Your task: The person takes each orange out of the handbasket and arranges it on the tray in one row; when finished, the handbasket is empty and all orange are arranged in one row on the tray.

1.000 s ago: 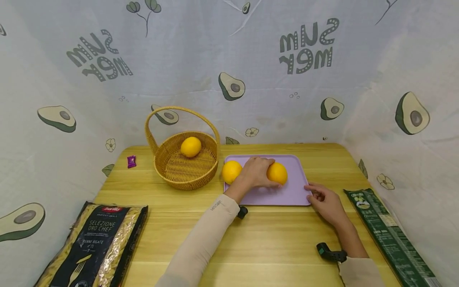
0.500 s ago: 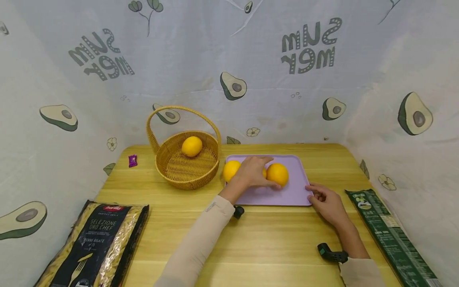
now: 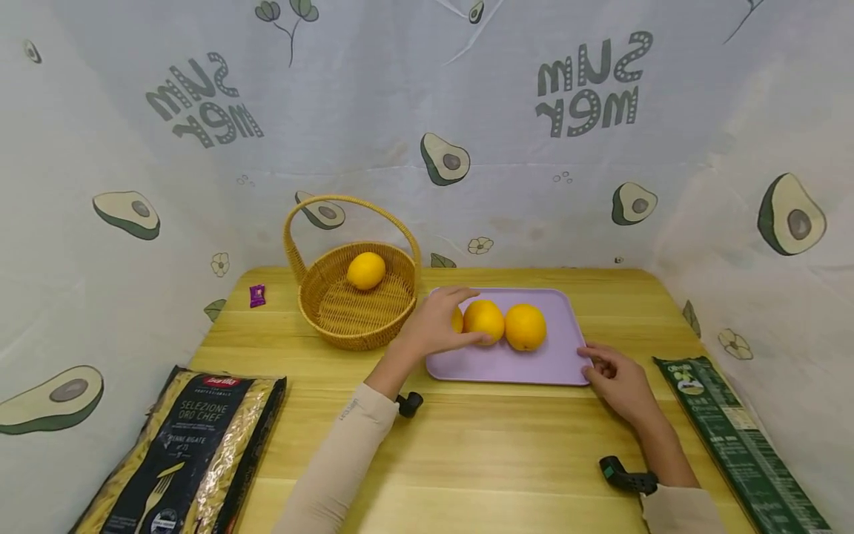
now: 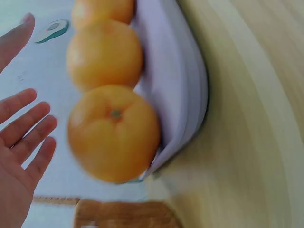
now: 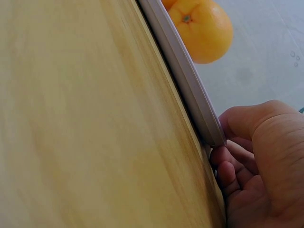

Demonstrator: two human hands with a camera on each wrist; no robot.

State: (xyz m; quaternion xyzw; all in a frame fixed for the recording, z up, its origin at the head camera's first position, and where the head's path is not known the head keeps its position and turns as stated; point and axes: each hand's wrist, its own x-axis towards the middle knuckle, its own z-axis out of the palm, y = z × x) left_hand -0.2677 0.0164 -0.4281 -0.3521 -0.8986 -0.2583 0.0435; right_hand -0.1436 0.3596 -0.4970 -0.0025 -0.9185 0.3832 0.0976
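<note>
Three oranges stand in a row on a lilac tray [image 3: 507,369]: the left orange [image 3: 457,320], partly behind my left hand, the middle orange [image 3: 485,323] and the right orange [image 3: 525,327]. My left hand [image 3: 427,326] hovers over the tray's left end, thumb and fingers spread. In the left wrist view its fingers [image 4: 33,135] are apart from the nearest orange [image 4: 114,137]. At the tray's right edge my right hand [image 3: 620,382] pinches the rim between thumb and curled fingers, as the right wrist view shows with the tray rim [image 5: 192,85].
A handled wicker basket [image 3: 356,341] with one orange [image 3: 366,271] stands left of the tray. A purple wrapped sweet [image 3: 257,295] lies at the back left. A penne pasta bag [image 3: 180,452] lies front left, a long green packet [image 3: 737,437] along the right edge.
My left hand has let go of the right orange and moved left across the row, uncovering the middle orange. My right hand stays on the tray's edge. The head view has shifted slightly.
</note>
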